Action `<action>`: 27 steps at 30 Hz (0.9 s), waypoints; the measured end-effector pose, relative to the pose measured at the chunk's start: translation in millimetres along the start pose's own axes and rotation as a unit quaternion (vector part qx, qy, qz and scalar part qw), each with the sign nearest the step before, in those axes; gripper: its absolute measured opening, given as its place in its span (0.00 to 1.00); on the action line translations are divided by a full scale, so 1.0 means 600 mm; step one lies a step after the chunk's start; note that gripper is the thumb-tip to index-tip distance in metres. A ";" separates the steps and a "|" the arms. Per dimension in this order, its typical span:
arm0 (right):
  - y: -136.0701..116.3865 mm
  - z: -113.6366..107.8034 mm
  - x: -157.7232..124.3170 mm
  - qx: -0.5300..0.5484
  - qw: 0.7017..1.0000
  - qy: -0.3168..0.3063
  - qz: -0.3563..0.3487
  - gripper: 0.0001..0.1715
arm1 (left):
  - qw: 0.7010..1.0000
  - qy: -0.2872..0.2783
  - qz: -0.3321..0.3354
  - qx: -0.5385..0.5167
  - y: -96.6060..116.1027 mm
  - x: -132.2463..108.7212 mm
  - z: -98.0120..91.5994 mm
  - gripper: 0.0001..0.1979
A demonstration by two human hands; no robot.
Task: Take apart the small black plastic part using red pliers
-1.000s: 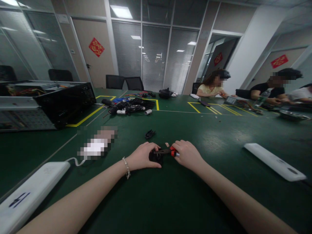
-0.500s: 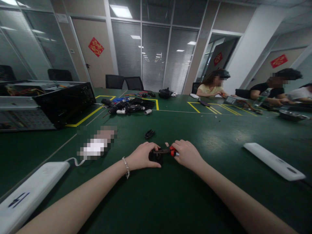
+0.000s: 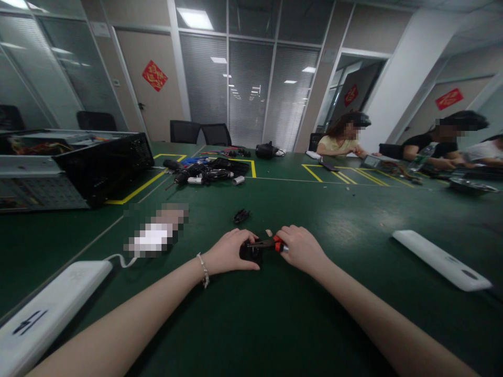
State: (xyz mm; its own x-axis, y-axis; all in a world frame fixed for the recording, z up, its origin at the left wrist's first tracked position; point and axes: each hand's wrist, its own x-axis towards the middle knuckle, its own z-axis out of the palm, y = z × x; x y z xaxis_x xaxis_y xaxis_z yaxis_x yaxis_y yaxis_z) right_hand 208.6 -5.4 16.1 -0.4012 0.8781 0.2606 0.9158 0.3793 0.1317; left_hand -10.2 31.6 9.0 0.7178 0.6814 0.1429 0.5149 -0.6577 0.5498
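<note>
Near the middle of the green table, my left hand (image 3: 231,252) curls around a small black part (image 3: 251,254) and holds it against the tabletop. My right hand (image 3: 301,247) is closed on pliers with red handles (image 3: 279,244). The dark jaws of the pliers point left and lie over the top of the black part; whether they pinch anything is too small to tell. Just behind the hands lie a small pale piece (image 3: 269,233) and another black part (image 3: 241,215).
A computer case (image 3: 70,178) stands at the left. Tools and cables (image 3: 212,170) are heaped behind. White power banks (image 3: 58,309) (image 3: 442,259) flank my arms, the left one cabled to a blurred object (image 3: 153,235). People (image 3: 340,144) sit at the far right.
</note>
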 end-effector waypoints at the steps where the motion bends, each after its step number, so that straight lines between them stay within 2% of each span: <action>1: 0.000 0.000 0.000 0.002 1.000 0.000 0.000 0.09 | 1.000 -0.001 -0.001 -0.001 0.000 0.000 -0.001 0.24; 27: 0.004 0.002 0.001 0.011 1.000 -0.003 0.001 0.09 | 1.000 0.002 0.009 0.006 -0.005 0.000 0.002 0.24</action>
State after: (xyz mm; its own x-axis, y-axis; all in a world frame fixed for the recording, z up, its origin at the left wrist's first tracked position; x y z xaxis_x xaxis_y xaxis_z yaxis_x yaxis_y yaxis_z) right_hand 210.6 -3.9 15.5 -0.3996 0.8803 0.2558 0.9167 0.3841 0.1101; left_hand -11.1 33.4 6.3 0.7254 0.6704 0.1561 0.5071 -0.6738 0.5374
